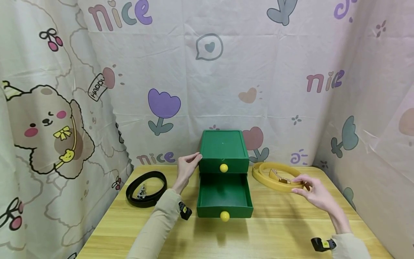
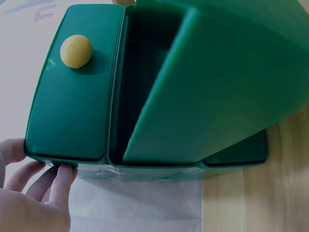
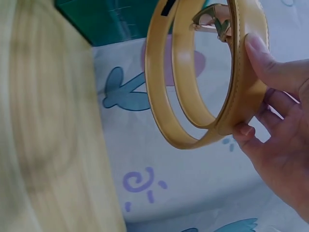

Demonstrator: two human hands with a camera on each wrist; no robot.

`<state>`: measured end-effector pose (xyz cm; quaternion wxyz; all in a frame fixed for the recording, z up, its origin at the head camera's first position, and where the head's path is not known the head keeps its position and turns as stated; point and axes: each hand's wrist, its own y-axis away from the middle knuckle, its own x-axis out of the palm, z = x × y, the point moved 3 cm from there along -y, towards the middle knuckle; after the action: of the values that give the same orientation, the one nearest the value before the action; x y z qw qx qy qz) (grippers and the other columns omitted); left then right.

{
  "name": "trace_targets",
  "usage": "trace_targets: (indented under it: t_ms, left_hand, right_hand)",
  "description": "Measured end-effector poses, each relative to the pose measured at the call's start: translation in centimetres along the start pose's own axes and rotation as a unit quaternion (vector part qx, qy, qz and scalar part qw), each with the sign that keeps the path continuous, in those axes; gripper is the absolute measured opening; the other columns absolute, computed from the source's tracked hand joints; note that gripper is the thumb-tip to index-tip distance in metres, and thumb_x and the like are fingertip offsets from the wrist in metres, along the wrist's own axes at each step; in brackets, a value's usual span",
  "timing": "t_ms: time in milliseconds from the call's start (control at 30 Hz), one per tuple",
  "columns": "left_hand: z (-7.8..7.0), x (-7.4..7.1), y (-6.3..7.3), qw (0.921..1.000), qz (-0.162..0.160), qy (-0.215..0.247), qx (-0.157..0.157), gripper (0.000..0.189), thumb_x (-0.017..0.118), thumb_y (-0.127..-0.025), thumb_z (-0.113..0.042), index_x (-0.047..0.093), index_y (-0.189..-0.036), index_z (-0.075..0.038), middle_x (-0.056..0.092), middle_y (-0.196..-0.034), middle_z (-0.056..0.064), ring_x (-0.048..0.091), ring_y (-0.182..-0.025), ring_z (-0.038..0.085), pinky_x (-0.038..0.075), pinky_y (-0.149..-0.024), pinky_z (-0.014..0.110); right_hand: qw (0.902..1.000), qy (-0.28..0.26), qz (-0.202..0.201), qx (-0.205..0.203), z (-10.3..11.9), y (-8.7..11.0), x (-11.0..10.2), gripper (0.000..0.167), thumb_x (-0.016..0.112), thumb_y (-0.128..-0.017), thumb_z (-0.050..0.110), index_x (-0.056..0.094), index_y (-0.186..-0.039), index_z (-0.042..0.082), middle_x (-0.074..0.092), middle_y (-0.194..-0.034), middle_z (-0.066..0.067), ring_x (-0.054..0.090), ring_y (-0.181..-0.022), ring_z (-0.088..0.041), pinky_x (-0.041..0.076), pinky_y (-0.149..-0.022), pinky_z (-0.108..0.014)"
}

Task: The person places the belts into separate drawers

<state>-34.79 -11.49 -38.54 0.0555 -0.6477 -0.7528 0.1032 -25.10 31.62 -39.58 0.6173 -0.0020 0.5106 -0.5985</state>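
Observation:
A green drawer cabinet (image 1: 223,145) with round yellow knobs stands at the back middle of the wooden table. Its middle drawer (image 1: 224,212) is pulled out, showing a green inside; the shut top drawer (image 2: 67,106) is above it. My left hand (image 1: 187,167) touches the cabinet's upper left edge with its fingertips, close beside the top drawer. To the cabinet's right is a coiled yellow belt (image 3: 161,116) with a gold-coloured buckle (image 3: 215,21). My right hand (image 1: 315,190) pinches the coil's right side, thumb on one face and fingers on the other.
A coiled black belt (image 1: 145,205) with a silvery buckle lies on the table (image 1: 271,237) left of my left forearm. Printed curtains (image 1: 213,86) hang behind the table and on both sides. The open drawer juts toward me between my arms.

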Motion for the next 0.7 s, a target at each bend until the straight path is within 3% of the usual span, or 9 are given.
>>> trace_targets:
  t_ms: [367, 700]
  left_hand:
    - [-0.1, 0.1, 0.0, 1.0000, 0.001, 0.007, -0.002, 0.030, 0.071, -0.095, -0.019, 0.074, -0.121, -0.003, 0.071, -0.124, 0.018, 0.070, -0.107, 0.018, 0.057, -0.095, 0.033]
    - [-0.1, 0.1, 0.0, 1.0000, -0.002, 0.002, -0.002, 0.031, 0.071, -0.094, -0.018, 0.073, -0.120, -0.003, 0.072, -0.124, 0.018, 0.071, -0.106, 0.017, 0.058, -0.095, 0.035]
  right_hand:
    - [0.9992, -0.029, 0.028, 0.002, 2.1, -0.4, -1.7, 0.028, 0.078, -0.077, -0.010, 0.072, -0.097, 0.009, 0.064, -0.089, 0.017, 0.050, -0.073, -0.002, 0.039, -0.060, -0.021]
    - [0.9946, -0.075, 0.063, -0.035, 4.0, -0.6, -2.6, 0.035, 0.078, -0.074, -0.013, 0.072, -0.097, 0.012, 0.068, -0.095, 0.014, 0.058, -0.086, 0.000, 0.045, -0.077, -0.012]
